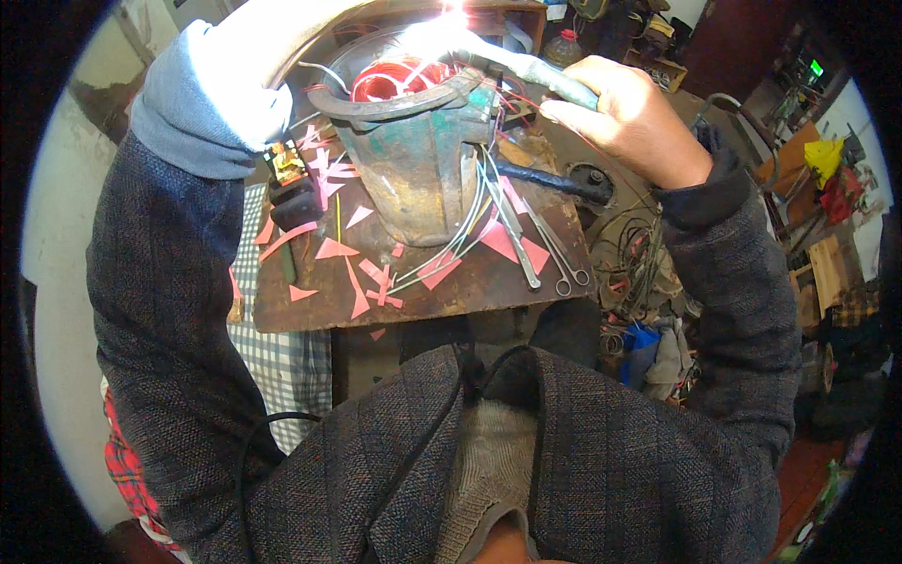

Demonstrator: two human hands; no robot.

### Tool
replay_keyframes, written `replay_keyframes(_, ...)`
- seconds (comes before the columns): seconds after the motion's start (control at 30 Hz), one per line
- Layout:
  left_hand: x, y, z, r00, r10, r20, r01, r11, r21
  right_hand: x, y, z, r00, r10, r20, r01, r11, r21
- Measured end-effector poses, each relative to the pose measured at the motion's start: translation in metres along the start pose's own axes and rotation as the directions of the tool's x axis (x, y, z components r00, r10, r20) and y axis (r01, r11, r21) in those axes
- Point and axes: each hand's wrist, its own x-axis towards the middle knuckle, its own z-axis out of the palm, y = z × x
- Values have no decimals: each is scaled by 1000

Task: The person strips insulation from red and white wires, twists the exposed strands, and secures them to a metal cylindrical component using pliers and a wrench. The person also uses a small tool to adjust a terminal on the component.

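My right hand (625, 117) is closed around the grey-green handle (559, 83) of a rod-shaped tool. Its far end reaches over a worn metal housing, by a glaring white-pink light at the top edge. The housing (404, 169) looks like a motor casing; it stands on a wooden board, and coils of red wire (399, 80) fill its round opening. My left hand (268, 47), beyond a blue-grey cuff, is washed out by glare to the left of the opening; its fingers cannot be made out. Thin pale wires (470, 226) hang from the housing's right side.
Pink paper scraps (334, 249), scissors (561, 268) and a metal tool like tweezers (512, 230) lie on the wooden board (451, 305). A dark blue bar (545, 179) juts rightward from the housing. Tangled cables (639, 244) lie on the floor at right; a capped bottle (564, 47) stands behind.
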Motion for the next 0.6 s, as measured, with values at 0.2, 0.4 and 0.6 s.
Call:
replay_keyframes(0.2,-7,11,5,999,-29,-30,30,999,26,11,-17,-4,992,87,-94,-93,994,-54)
replay_keyframes(0.4,-35,-12,18,914,363,-179,-369,929,3,17,-28,-12,988,62,-143,-98,962,-255)
replay_keyframes(0.6,-13,-6,-3,832,384,-401,-199,880,430,19,-29,-10,994,-111,5,110,974,-199)
